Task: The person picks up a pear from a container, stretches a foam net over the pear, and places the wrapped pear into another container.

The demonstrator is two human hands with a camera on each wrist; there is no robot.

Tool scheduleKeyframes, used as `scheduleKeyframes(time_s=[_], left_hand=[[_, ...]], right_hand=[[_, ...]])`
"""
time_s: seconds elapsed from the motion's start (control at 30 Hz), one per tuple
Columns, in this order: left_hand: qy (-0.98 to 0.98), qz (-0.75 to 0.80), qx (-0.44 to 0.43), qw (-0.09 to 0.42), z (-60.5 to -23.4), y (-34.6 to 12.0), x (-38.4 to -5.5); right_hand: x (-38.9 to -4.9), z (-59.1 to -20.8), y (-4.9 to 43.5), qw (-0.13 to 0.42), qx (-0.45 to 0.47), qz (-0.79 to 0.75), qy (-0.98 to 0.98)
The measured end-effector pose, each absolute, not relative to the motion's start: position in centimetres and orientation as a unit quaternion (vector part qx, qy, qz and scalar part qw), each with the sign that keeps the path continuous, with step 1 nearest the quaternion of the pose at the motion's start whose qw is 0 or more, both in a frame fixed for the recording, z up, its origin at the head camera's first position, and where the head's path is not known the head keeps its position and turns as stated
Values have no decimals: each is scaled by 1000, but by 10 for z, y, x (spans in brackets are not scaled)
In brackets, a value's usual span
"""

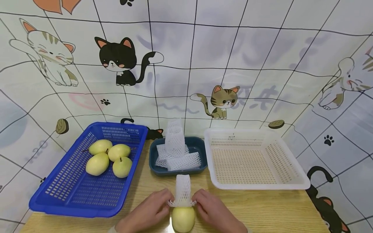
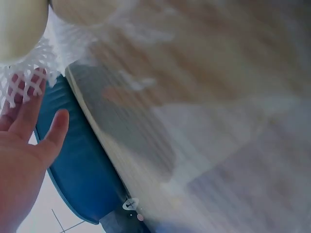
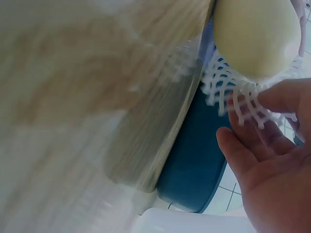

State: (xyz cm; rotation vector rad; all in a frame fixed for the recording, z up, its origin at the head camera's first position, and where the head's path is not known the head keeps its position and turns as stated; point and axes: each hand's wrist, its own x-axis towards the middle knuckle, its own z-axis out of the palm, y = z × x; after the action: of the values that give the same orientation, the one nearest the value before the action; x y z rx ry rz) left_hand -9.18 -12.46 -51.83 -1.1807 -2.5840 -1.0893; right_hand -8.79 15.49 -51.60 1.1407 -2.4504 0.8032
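A yellow-green pear (image 1: 183, 220) rests at the table's front edge, with a white foam fruit net (image 1: 183, 189) over its far end. My left hand (image 1: 154, 206) pinches the left side of the net's flared rim. On the opposite side my right hand (image 1: 215, 210) grips the same rim between thumb and fingers. In the right wrist view the mesh (image 3: 238, 99) spreads across the fingers below the pear (image 3: 257, 39). The left wrist view has the netting (image 2: 36, 73) lying over the left fingertips. Most of the pear's body is bare.
A blue basket (image 1: 78, 212) at left holds several pears (image 1: 97, 164). Behind the hands, a dark teal tray (image 1: 177, 173) contains more foam nets (image 1: 185, 161). The white basket (image 1: 259, 186) stands at right. A cat-patterned wall covering (image 1: 175, 81) rises behind the wooden table (image 1: 262, 207).
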Motion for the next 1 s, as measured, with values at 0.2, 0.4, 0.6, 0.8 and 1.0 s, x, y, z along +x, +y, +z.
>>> scheduleKeyframes(time_s=[0.2, 0.4, 0.6, 0.8, 1.0], left_hand=[[-840, -375, -386, -70, -515, -130, -88], [-841, -380, -363, -129, -512, -135, -83], [-843, -415, -313, -138, -514, -127, -75], [-835, -415, -312, -180, -517, -117, -74], [-840, -393, -333, -172, -520, -115, -76]], right_hand=[[-83, -509, 159, 39, 401, 290, -868], [-79, -497, 167, -75, 384, 311, -866], [-74, -498, 167, -43, 365, 324, -872], [-72, -502, 161, -109, 324, 360, -868], [-69, -504, 160, -106, 303, 354, -879]])
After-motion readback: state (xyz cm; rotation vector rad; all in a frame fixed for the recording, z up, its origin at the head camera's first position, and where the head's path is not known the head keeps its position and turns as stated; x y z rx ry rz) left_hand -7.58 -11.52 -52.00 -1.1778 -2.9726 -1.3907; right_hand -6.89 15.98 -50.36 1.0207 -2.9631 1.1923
